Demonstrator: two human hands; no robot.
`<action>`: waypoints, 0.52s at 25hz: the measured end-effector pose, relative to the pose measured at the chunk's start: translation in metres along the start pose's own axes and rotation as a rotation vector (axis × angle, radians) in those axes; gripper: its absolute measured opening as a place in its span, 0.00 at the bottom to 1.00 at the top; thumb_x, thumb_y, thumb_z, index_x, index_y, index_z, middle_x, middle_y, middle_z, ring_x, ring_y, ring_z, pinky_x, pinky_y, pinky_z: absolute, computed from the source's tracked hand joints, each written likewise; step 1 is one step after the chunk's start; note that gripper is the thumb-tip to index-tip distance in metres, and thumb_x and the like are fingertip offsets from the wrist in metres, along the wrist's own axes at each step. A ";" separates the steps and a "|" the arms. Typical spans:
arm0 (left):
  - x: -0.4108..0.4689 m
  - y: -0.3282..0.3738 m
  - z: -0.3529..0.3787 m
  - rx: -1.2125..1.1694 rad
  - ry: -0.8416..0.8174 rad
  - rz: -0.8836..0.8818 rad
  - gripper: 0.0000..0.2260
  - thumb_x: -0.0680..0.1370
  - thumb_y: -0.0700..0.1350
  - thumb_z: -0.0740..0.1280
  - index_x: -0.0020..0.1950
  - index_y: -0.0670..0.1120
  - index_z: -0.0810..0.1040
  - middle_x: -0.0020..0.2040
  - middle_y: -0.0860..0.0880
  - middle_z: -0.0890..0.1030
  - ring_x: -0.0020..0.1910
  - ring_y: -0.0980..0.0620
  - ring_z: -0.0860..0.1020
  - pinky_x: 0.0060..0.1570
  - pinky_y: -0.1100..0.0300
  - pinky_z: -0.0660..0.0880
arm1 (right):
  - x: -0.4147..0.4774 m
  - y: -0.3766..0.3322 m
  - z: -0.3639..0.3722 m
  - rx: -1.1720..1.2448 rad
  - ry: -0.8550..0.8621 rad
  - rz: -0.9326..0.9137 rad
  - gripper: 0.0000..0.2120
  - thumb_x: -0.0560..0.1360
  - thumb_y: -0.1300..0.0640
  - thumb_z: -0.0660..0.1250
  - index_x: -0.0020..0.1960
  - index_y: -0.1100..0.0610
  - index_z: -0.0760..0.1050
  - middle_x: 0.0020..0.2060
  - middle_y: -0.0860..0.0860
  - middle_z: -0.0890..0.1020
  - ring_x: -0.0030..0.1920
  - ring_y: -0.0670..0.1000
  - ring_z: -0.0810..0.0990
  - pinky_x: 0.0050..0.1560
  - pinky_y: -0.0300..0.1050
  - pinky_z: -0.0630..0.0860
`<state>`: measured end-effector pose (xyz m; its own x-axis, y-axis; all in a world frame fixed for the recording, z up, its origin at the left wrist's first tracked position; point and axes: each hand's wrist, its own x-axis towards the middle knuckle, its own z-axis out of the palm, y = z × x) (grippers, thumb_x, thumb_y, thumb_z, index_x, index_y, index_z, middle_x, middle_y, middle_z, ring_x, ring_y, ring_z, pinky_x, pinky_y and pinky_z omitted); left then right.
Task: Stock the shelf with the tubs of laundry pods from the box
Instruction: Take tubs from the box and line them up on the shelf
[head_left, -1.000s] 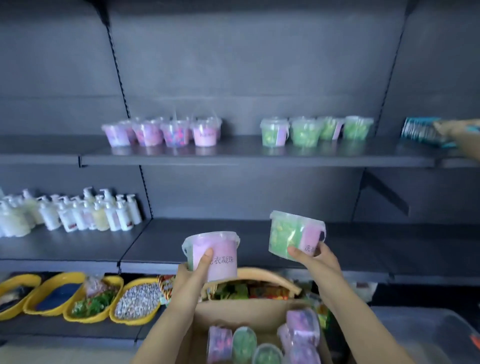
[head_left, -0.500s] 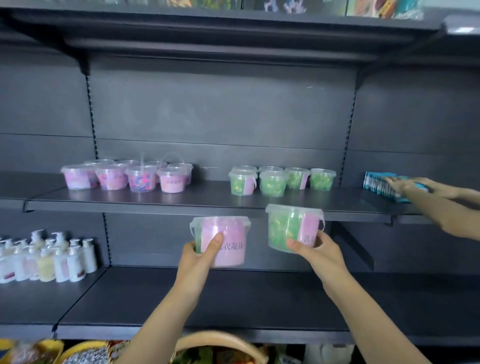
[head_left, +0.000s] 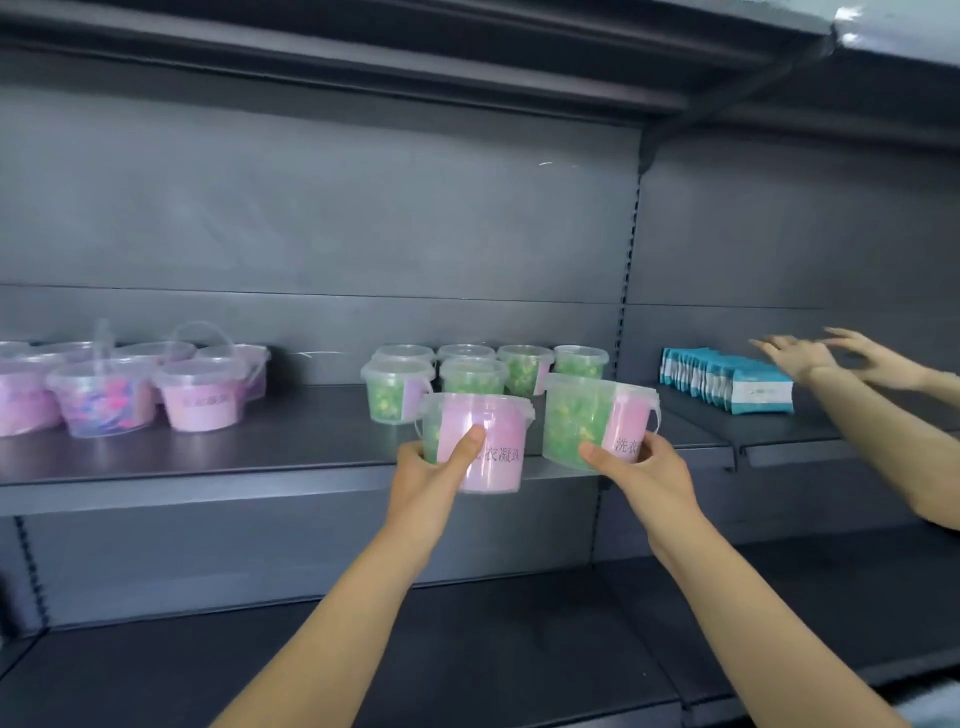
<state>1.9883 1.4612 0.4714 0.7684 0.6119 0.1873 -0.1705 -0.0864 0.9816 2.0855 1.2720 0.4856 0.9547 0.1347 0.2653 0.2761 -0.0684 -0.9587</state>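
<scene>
Head view: right tub (head_left: 574, 415) labelled "洗衣"

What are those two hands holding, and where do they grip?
Left hand grips the left tub by its lower side; right hand grips the right tub likewise.

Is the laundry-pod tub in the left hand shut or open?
Shut: a clear lid covers the laundry-pod tub the left hand grips.

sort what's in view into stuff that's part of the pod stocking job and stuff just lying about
Part of the job:
left hand gripping the left tub
right hand gripping the right tub
shelf
green tubs and pink tubs already on it

Just lying about:
teal packets
another person's hands near them
</scene>
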 end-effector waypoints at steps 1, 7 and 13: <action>0.008 0.001 0.009 -0.001 -0.011 0.001 0.27 0.70 0.62 0.67 0.59 0.45 0.66 0.50 0.56 0.74 0.54 0.53 0.72 0.51 0.59 0.64 | 0.010 0.002 -0.004 -0.009 0.005 0.000 0.30 0.65 0.50 0.76 0.63 0.57 0.71 0.52 0.50 0.79 0.48 0.46 0.77 0.40 0.38 0.71; 0.068 -0.007 0.072 0.017 -0.037 0.014 0.30 0.68 0.62 0.71 0.63 0.46 0.71 0.56 0.53 0.78 0.56 0.53 0.75 0.51 0.61 0.67 | 0.091 0.031 -0.031 -0.052 0.018 0.017 0.30 0.65 0.49 0.77 0.63 0.57 0.70 0.51 0.50 0.78 0.48 0.49 0.77 0.41 0.40 0.70; 0.128 -0.016 0.153 0.029 0.111 -0.027 0.23 0.69 0.58 0.72 0.56 0.45 0.72 0.47 0.56 0.78 0.51 0.53 0.75 0.50 0.62 0.66 | 0.184 0.055 -0.054 -0.113 -0.051 -0.023 0.28 0.66 0.53 0.76 0.61 0.57 0.70 0.49 0.49 0.77 0.46 0.48 0.76 0.44 0.41 0.70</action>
<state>2.1831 1.4205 0.4856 0.6994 0.6972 0.1572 -0.1316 -0.0906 0.9872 2.2824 1.2392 0.4870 0.9420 0.1876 0.2784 0.3110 -0.1757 -0.9340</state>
